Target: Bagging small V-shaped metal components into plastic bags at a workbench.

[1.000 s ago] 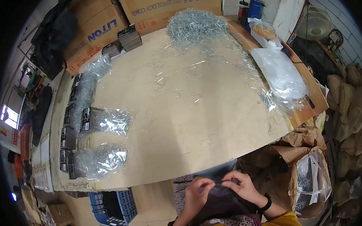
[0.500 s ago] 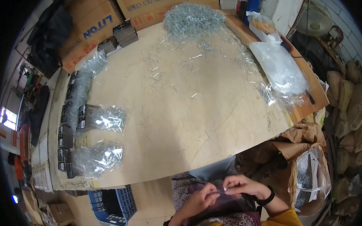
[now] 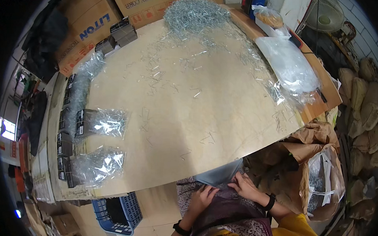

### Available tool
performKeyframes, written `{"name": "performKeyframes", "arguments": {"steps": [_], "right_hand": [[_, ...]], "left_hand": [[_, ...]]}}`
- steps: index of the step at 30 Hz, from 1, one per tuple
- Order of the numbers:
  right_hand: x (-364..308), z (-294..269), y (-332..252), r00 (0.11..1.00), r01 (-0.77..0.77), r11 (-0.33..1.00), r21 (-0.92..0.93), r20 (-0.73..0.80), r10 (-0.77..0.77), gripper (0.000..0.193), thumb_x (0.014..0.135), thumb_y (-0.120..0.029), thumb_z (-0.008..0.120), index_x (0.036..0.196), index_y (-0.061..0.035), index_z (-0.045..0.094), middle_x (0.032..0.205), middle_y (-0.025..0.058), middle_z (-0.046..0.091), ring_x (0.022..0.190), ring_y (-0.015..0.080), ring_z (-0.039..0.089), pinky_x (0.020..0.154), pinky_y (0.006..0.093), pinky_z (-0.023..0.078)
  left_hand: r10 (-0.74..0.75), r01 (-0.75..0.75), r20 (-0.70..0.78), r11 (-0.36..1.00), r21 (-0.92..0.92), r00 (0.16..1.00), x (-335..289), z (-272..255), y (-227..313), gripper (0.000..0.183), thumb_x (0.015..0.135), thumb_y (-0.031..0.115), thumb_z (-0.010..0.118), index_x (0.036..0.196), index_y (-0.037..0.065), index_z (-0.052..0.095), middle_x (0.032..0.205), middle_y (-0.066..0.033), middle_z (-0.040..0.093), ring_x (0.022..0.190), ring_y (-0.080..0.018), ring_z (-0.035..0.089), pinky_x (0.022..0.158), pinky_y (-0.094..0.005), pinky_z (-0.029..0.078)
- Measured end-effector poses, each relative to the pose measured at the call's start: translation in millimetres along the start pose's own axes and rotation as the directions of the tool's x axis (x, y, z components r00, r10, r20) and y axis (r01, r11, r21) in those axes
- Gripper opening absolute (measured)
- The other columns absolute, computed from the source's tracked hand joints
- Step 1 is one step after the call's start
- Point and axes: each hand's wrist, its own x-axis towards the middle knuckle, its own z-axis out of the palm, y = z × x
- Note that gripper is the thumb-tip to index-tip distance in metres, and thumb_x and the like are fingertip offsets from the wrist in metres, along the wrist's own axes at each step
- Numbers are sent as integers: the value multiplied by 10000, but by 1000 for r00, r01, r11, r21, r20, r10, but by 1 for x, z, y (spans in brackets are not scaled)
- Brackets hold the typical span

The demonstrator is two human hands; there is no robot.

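Both hands are low over my lap, just below the table's near edge. My left hand [image 3: 203, 199] has thumb and fingers pinched together, and my right hand [image 3: 247, 186] pinches opposite it. Between them is a thin clear plastic bag [image 3: 221, 187], hard to make out against the apron. Right behind the fingertips, a smooth grey-blue piece [image 3: 220, 176] slopes down from the table edge; its full shape is hidden. A large heap of thin shiny metal pins [image 3: 197, 16] lies at the table's far side.
Loose pins are scattered over the wooden table [image 3: 163, 115]. Filled clear bags [image 3: 99, 167] and black-and-grey bundles [image 3: 64, 143] line its left side. White plastic bags [image 3: 291, 65] lie at right. A blue basket [image 3: 117, 215] and a lined paper sack [image 3: 324, 179] stand below.
Both hands have moved forward from my body to the lower edge of the grey-blue piece, and have spread slightly apart. The view has shifted a little.
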Motion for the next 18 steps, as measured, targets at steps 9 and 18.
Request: {"name": "performKeyframes", "arguments": {"steps": [9,18], "right_hand": [[26,-158,-102,890,275,934,226,-428,-159,271,859,-40,688,1096,-2,562,878,86,593,784,175,589,729,280,483],[285,-258,-52,955,-131,879,-458,-296,-12,726,886,-456,609,1444,-59,369,1516,264,292,1395,451,284,1113,562,262]], "left_hand": [[383,-378,-10,916,137,924,-12,4,-4,173,781,90,763,937,46,703,1036,-58,670,936,-257,636,796,-334,542],[117,-133,-92,972,-194,989,8,9,22,123,824,92,727,946,103,713,977,-24,699,839,-235,667,742,-331,542]]}}
